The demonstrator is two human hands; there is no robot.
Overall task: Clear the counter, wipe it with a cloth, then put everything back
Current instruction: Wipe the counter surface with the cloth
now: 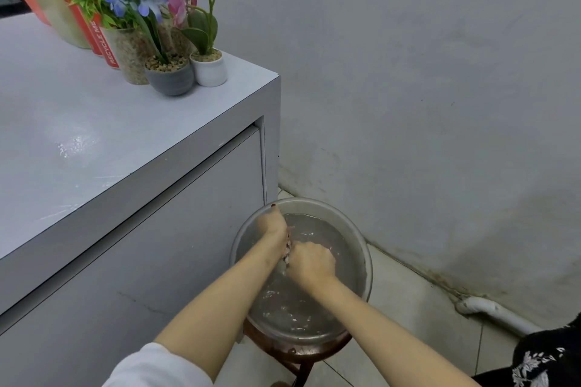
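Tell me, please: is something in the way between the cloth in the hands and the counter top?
Nothing visible. Both hands grip the cloth over the basin; the near counter is bare. The flower pots and red cans stand at its far edge.

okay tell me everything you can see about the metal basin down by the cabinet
The basin is round, shallow, dull grey metal, holding cloudy water. It sits level on a dark wooden stool on the tiled floor, beside the cabinet's corner. The left hand and right hand are inside it, squeezing a barely visible cloth over the water.
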